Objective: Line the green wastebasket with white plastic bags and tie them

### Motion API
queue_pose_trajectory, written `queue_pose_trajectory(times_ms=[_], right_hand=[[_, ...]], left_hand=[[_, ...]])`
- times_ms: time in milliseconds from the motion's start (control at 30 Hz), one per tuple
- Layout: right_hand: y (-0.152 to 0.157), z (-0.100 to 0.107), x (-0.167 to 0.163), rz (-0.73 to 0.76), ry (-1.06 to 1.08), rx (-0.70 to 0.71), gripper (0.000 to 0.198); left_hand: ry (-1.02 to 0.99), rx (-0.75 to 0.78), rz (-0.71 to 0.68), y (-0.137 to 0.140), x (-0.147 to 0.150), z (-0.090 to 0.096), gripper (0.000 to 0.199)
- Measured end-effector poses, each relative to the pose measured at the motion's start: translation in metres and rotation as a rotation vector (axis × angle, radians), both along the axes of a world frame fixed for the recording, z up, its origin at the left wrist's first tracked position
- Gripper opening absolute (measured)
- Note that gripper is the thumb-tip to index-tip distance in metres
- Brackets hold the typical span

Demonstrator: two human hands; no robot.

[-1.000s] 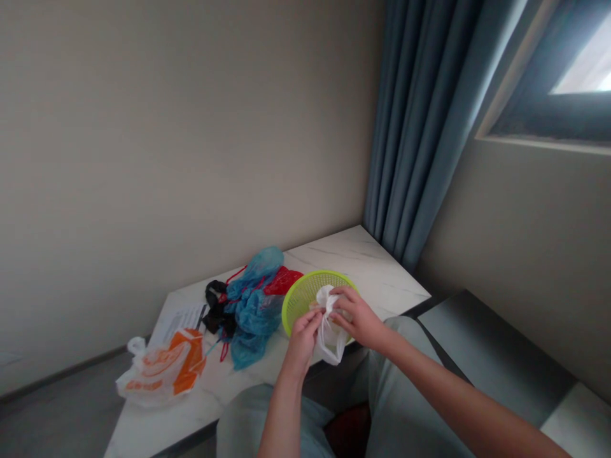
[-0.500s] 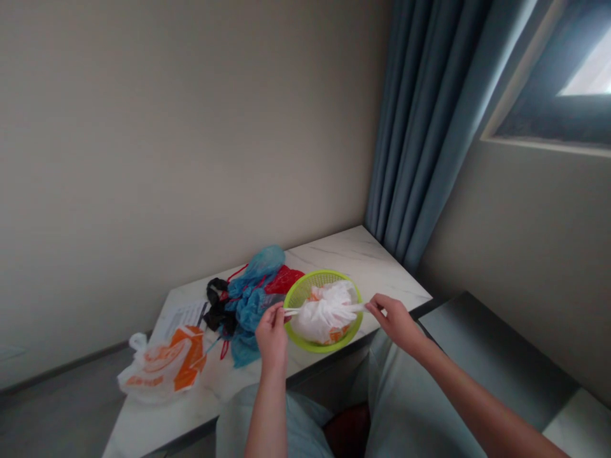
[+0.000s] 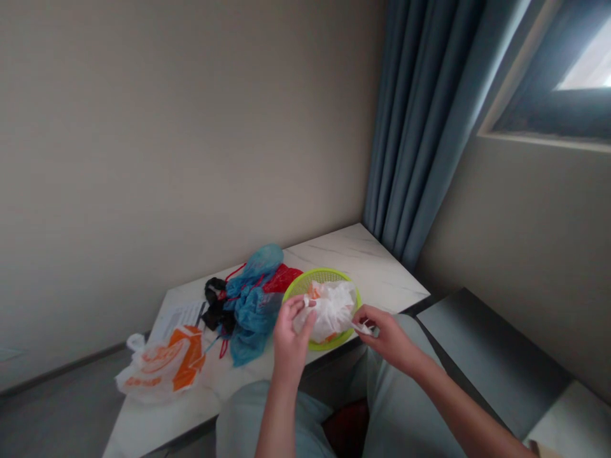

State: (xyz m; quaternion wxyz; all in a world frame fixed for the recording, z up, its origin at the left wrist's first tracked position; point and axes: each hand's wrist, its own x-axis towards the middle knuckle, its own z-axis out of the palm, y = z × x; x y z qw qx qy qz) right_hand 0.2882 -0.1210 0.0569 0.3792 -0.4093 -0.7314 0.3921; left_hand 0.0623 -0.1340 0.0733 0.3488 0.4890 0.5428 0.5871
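Observation:
A bunched white plastic bag [image 3: 333, 305] with orange print lies in a lime-green basket [image 3: 321, 275] with mesh sides. My left hand [image 3: 294, 323] is at the bag's left side, its thumb and fingers closed on a white end of the bag. On the right, my right hand [image 3: 379, 332] pinches the other white end, just beyond the basket's rim. What the bag holds, if anything, is hidden.
Left of the basket is a heap of blue plastic bags [image 3: 252, 312], with a red bag [image 3: 282, 278] and black bags [image 3: 219, 316]. Another white-and-orange bag [image 3: 162, 366] sits on the marble-patterned table [image 3: 377, 264]. A blue curtain [image 3: 405, 127] hangs behind.
My left hand has moved right, over the basket's edge. My right hand has come slightly left and lower, and the bag's ends are no longer stretched straight out sideways.

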Motion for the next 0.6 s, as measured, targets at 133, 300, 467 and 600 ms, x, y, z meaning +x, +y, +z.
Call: queue_pose_trajectory(times_ms=[133,300,467,600], right_hand=[[-0.004,0.002,-0.012,0.025,0.029,-0.001,0.01],[-0.001,0.007,-0.021,0.011,0.093,0.065,0.005],[0.004,0.004,-0.024,-0.01,0.019,0.115,0.009],[0.0,-0.002,-0.024,-0.098,0.061,0.083,0.006]], left_hand=[[0.337,0.067,-0.248,-0.013,0.021,0.016,0.046],[0.501,0.138,-0.315,-0.01,0.033,0.018,0.039],[0.53,0.147,-0.304,-0.005,0.031,0.011,0.026],[0.535,0.157,-0.175,-0.004,0.028,0.009,0.025]])
